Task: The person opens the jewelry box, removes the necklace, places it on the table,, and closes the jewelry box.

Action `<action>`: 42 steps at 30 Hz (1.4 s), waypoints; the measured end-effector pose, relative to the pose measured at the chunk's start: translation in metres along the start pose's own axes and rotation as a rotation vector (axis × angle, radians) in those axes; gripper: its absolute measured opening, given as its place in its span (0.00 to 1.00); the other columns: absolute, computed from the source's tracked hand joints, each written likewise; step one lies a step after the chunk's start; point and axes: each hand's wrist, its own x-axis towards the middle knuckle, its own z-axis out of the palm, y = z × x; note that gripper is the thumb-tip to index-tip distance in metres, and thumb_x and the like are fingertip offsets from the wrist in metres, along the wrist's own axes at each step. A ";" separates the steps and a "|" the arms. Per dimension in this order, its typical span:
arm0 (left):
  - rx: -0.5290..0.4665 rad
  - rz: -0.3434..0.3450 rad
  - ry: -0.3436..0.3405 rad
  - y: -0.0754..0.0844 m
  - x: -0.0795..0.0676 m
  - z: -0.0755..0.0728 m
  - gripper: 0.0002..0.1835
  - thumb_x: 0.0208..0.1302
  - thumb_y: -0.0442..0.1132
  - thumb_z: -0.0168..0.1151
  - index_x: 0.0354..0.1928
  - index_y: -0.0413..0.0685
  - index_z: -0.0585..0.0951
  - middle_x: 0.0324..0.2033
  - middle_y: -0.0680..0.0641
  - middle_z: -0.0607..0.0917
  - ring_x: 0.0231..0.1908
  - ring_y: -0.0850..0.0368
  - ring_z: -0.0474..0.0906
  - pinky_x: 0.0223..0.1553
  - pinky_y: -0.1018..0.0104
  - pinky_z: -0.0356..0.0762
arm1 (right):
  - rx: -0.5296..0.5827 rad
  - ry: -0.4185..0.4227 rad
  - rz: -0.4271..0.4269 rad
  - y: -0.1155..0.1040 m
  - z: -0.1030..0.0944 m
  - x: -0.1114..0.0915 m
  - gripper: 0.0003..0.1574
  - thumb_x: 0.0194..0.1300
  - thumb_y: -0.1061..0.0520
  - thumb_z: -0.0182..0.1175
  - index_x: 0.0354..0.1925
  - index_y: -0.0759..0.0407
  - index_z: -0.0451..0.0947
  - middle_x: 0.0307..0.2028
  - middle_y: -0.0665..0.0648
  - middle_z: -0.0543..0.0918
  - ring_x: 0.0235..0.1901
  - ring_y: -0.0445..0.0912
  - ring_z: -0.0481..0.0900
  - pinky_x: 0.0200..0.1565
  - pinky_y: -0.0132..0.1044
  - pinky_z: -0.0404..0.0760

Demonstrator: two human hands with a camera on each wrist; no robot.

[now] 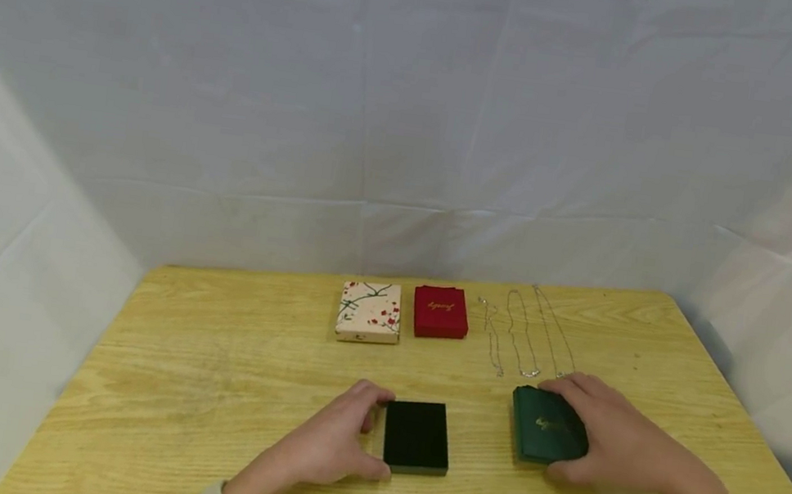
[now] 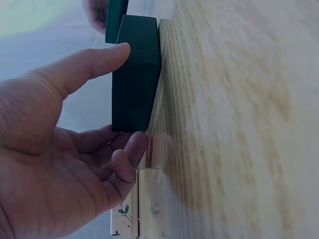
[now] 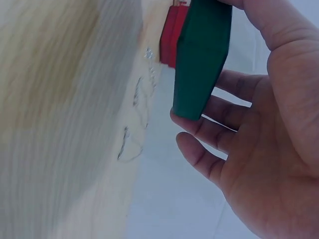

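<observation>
A square box base [image 1: 417,437], green-sided with a black top face, lies near the front middle of the table. My left hand [image 1: 335,437] holds it from the left, thumb on the near side and fingertips at the far corner; the left wrist view shows the thumb [image 2: 107,62] against its green wall. To the right, my right hand [image 1: 620,439] grips a green box lid [image 1: 548,426] with gold script on top, thumb at the near edge and fingers at the far edge. In the right wrist view this lid [image 3: 202,59] is raised off the table.
Behind stand a cream box [image 1: 369,311] with a floral branch pattern and a red box [image 1: 441,313] with gold script. Beside them lie three thin silver necklaces, one of them a middle necklace [image 1: 525,333]. White sheeting [image 1: 383,113] encloses the wooden table [image 1: 201,388].
</observation>
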 end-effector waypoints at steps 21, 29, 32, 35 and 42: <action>-0.004 -0.002 0.004 0.001 -0.001 0.000 0.49 0.48 0.43 0.87 0.71 0.39 0.72 0.49 0.51 0.76 0.47 0.51 0.73 0.44 0.62 0.77 | 0.030 0.032 -0.085 -0.053 0.009 0.044 0.60 0.48 0.33 0.82 0.73 0.50 0.70 0.64 0.49 0.73 0.58 0.47 0.71 0.56 0.54 0.78; -0.010 -0.023 -0.002 0.001 0.000 0.000 0.49 0.49 0.44 0.87 0.71 0.40 0.72 0.49 0.51 0.76 0.46 0.51 0.72 0.44 0.60 0.76 | 0.035 0.025 -0.116 -0.068 0.021 0.059 0.61 0.49 0.30 0.80 0.74 0.50 0.70 0.63 0.47 0.73 0.57 0.44 0.70 0.57 0.51 0.79; -0.011 -0.024 0.000 0.000 0.001 0.000 0.49 0.48 0.44 0.87 0.71 0.40 0.72 0.49 0.51 0.76 0.46 0.51 0.72 0.44 0.60 0.76 | 0.033 0.020 -0.122 -0.074 0.026 0.064 0.61 0.49 0.29 0.80 0.73 0.50 0.70 0.61 0.46 0.74 0.56 0.43 0.70 0.58 0.50 0.79; -0.014 -0.019 0.002 0.000 0.002 0.000 0.49 0.48 0.44 0.87 0.71 0.40 0.72 0.49 0.50 0.76 0.46 0.51 0.72 0.44 0.60 0.76 | 0.024 0.011 -0.131 -0.080 0.032 0.069 0.60 0.49 0.29 0.80 0.73 0.50 0.71 0.61 0.47 0.74 0.57 0.43 0.70 0.58 0.50 0.79; -0.018 -0.022 -0.004 0.000 0.001 0.000 0.48 0.49 0.45 0.87 0.71 0.41 0.72 0.50 0.50 0.75 0.46 0.51 0.72 0.43 0.61 0.75 | 0.021 -0.018 -0.139 -0.092 0.044 0.079 0.60 0.50 0.27 0.78 0.73 0.50 0.71 0.60 0.47 0.74 0.57 0.43 0.71 0.58 0.49 0.79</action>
